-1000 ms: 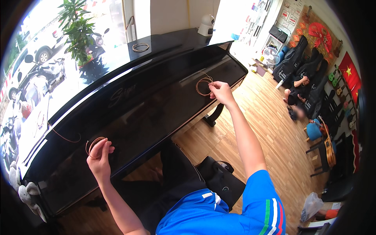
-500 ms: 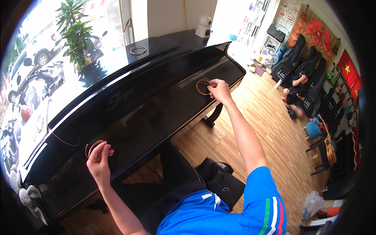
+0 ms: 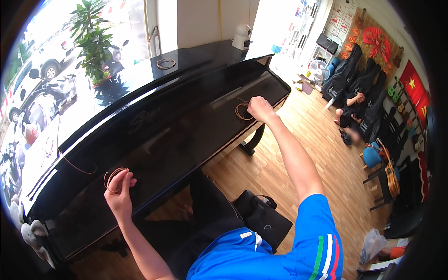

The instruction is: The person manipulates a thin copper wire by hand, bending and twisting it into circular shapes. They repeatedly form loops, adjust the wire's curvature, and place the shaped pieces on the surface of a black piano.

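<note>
My left hand is closed, its fingertips pinching a coil of thin copper-coloured string above the near left part of a glossy black piano. Over the right part of the piano's closed lid, my right hand has its fingers closed at the edge of a second coil of copper-coloured string. The fingertips there are partly hidden. One end of that coil sticks out to the left. A loose copper-coloured strand lies at the piano's left side. Another coil rests on the piano top.
A potted plant stands by the bright window, and a white camera sits at the far end of the piano top. Grey plush toys are at the left end. Across the wooden floor, a person sits beside black guitar bags.
My right hand has turned and dropped slightly, its knuckles now more over the fingers, and its coil has sunk a little toward the lid. My left hand is nearly still.
</note>
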A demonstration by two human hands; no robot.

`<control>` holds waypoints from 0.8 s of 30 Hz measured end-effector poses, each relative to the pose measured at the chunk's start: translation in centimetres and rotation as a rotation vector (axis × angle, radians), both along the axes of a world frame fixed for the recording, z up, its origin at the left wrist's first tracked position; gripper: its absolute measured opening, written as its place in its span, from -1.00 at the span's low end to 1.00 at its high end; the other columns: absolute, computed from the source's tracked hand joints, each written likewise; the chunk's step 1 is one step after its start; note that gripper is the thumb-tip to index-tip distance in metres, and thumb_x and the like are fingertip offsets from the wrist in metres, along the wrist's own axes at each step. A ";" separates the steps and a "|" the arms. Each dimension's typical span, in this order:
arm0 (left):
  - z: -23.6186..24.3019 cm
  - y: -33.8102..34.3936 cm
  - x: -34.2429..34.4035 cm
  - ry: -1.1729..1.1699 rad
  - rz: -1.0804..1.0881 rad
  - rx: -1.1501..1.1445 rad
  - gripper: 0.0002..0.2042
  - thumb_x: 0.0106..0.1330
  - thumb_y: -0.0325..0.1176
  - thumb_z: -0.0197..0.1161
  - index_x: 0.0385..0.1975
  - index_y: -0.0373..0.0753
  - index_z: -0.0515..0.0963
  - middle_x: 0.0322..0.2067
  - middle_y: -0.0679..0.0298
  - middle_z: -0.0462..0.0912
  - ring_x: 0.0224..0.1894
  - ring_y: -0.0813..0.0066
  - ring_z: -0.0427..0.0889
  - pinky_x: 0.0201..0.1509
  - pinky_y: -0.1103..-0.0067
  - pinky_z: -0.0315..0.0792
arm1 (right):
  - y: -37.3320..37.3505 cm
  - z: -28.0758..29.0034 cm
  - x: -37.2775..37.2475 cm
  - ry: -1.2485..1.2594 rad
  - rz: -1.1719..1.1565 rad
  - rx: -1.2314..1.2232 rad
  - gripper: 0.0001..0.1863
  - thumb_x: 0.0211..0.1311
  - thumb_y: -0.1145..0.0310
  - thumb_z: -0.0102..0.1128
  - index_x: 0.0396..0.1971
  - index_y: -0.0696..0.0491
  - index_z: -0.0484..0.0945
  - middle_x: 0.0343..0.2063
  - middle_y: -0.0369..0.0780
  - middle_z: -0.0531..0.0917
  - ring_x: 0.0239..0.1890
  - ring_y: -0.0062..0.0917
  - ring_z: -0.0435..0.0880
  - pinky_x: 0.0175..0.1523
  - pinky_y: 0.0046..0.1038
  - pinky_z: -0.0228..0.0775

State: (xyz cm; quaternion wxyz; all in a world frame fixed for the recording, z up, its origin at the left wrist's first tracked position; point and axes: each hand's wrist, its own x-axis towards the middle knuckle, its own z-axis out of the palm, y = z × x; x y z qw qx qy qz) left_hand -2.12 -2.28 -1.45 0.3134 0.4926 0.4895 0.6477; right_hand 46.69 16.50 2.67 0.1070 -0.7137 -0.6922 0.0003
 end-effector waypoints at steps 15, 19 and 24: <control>0.3 -0.1 0.2 0.025 -0.003 0.012 -0.83 0.36 -0.51 0.26 -0.09 -0.37 0.64 -0.30 0.21 0.72 -0.36 0.58 0.68 -0.20 0.66 0.59 | -0.4 3.7 -0.4 0.095 -0.030 -0.277 -0.81 0.15 0.45 0.21 -0.43 0.33 0.59 -0.42 0.06 0.69 -0.41 -0.30 0.75 -0.26 -0.33 0.61; 0.3 0.0 0.3 0.033 -0.009 0.016 -0.83 0.36 -0.51 0.26 -0.10 -0.37 0.64 -0.30 0.21 0.72 -0.36 0.58 0.68 -0.20 0.66 0.59 | -0.2 2.6 1.4 0.383 0.008 -0.142 -0.87 0.15 0.49 0.19 -0.40 0.27 0.58 -0.51 -0.08 0.69 -0.55 -0.49 0.72 -0.46 -0.48 0.63; 0.3 -0.1 0.3 0.026 -0.011 0.011 -0.83 0.36 -0.53 0.26 -0.10 -0.38 0.64 -0.29 0.20 0.72 -0.36 0.57 0.68 -0.19 0.66 0.60 | 0.6 2.2 2.5 0.464 -0.011 -0.153 -0.77 0.16 0.43 0.23 -0.25 0.25 0.66 -0.50 -0.15 0.71 -0.59 -0.54 0.69 -0.49 -0.51 0.61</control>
